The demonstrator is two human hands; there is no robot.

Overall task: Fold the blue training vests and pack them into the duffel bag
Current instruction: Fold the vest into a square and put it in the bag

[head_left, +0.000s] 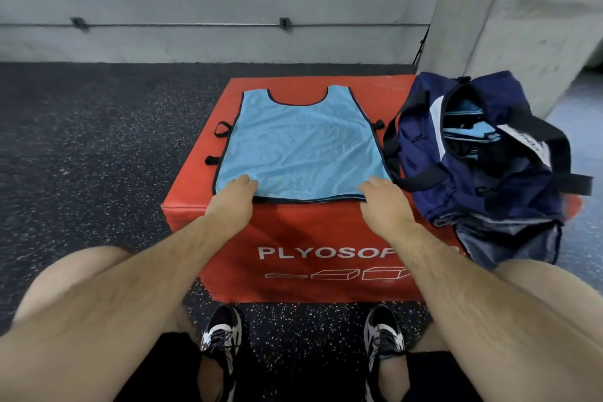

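A light blue mesh training vest (301, 143) with dark trim lies flat on top of a red plyo box (293, 238), neck hole at the far side. My left hand (233, 199) grips its near left hem corner. My right hand (383, 202) grips the near right hem corner. A navy duffel bag (473, 153) stands unzipped on the box's right end, touching the vest's right edge. Folded light blue vests (470, 127) show inside the bag's opening.
The box stands on black speckled rubber flooring (81, 140). A grey concrete wall with a thin rail (195, 24) runs behind, and a concrete pillar (509, 10) rises right behind the bag. My knees and shoes (222, 336) are close to the box's front.
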